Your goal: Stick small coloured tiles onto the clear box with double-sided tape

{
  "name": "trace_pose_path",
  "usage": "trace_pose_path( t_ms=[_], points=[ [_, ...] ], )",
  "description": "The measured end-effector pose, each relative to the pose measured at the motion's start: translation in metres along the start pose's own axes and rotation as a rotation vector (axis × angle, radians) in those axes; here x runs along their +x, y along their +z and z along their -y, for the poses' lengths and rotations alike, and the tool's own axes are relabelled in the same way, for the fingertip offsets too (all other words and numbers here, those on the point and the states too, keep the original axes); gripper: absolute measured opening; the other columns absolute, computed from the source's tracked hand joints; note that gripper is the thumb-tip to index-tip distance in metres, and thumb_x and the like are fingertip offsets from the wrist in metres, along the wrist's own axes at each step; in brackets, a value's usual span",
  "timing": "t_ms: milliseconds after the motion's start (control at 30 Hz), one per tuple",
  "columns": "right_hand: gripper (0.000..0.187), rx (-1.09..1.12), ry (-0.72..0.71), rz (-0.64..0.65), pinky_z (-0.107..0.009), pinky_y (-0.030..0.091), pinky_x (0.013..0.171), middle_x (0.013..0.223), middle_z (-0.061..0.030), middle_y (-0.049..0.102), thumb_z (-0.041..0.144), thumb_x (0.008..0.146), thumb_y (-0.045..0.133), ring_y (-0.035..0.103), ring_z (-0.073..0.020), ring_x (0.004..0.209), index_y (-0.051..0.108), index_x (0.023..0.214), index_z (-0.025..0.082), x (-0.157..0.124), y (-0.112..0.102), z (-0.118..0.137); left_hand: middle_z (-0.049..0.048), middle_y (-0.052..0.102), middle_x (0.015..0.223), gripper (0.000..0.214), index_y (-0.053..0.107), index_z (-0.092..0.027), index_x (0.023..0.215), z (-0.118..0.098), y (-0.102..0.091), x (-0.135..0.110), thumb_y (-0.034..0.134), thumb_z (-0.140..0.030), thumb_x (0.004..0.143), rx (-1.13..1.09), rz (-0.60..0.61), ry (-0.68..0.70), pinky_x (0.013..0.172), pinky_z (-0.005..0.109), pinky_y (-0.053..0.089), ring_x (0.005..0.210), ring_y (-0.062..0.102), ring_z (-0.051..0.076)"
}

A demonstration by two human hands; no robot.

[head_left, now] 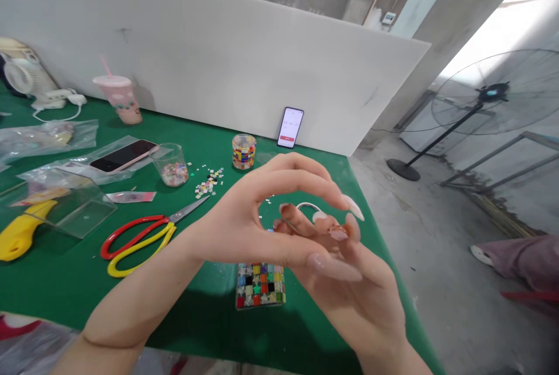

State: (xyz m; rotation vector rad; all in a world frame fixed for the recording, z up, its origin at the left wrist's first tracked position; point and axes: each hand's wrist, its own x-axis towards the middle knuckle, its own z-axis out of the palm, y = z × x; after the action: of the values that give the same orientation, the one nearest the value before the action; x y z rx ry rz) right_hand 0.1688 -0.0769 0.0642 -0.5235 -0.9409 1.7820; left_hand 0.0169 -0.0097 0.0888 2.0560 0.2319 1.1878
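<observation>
My left hand and my right hand meet in the air above the green table, fingertips pinched together. Between the fingertips sits something tiny that I cannot make out. Just below the hands lies a small glass block covered with coloured mosaic squares. A thin white loop shows behind my fingers. Loose mosaic chips are scattered farther back, beside a mosaic-covered glass cup.
Red-and-yellow scissors lie to the left, near a clear box, a yellow tool, a plastic cup of chips, a phone on bags and a pink drink cup. A lit phone leans on the white board. Floor fan right.
</observation>
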Motion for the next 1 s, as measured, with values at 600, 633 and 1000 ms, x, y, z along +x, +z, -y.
trace_pose_path(
  t_ms=[600,633,1000],
  points=[
    [0.015,0.055,-0.065,-0.002,-0.029,0.053,0.096,0.105,0.0061,0.073,0.04,0.09,0.061,0.066,-0.0169,0.106,0.075,0.095,0.041,-0.005,0.003,-0.002,0.0049,0.063,0.102,0.035,0.071,-0.024,0.101,-0.007,0.005,-0.001,0.067,-0.003,0.073,-0.008,-0.029,0.021,0.076,0.026,0.057,0.094,0.063,0.017],
    [0.015,0.051,-0.065,-0.005,-0.031,0.053,0.096,0.105,0.006,0.073,0.04,0.09,0.061,0.065,-0.0177,0.108,0.075,0.094,0.041,-0.006,0.004,-0.002,0.0048,0.064,0.101,0.035,0.071,-0.024,0.102,-0.007,0.006,-0.001,0.068,-0.004,0.073,0.006,-0.025,0.034,0.078,0.027,0.057,0.094,0.063,0.018],
    [0.017,0.064,-0.076,0.029,-0.028,0.054,0.093,0.101,0.0047,0.074,0.04,0.092,0.059,0.067,-0.0163,0.104,0.075,0.092,0.037,-0.004,0.01,0.002,0.0065,0.066,0.091,0.028,0.071,-0.02,0.094,-0.008,0.01,0.002,0.065,-0.004,0.073,0.035,-0.078,0.106,0.073,0.027,0.059,0.09,0.066,0.019]
  ],
)
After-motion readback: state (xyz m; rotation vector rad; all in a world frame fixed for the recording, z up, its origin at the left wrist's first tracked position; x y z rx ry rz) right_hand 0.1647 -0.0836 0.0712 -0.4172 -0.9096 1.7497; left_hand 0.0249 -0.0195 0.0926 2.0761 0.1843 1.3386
